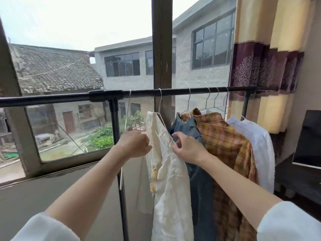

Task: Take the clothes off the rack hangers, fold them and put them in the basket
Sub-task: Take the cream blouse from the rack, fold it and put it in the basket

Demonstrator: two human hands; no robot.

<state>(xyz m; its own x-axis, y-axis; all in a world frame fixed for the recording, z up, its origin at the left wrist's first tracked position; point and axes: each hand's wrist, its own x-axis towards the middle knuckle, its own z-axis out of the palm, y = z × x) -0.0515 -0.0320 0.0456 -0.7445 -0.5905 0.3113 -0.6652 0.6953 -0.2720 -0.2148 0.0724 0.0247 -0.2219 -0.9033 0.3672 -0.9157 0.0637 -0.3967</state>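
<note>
A cream garment (171,180) hangs from a wire hanger (160,103) on the black rack bar (173,92). My left hand (134,144) grips its left shoulder edge with curled fingers. At the garment's front, near the neckline, my right hand (186,148) pinches the cloth. To the right hang a denim piece (189,127), an orange plaid shirt (224,141) and a white shirt (255,140), each on a wire hanger. An empty wire hanger (128,103) hangs left of the cream garment. No basket is in view.
The rack's black upright (115,122) stands just left of my left arm. Behind the rack are a large window and its dark centre frame (162,49). A yellow and maroon curtain (264,66) hangs at right, beside a dark table with a black object (307,140).
</note>
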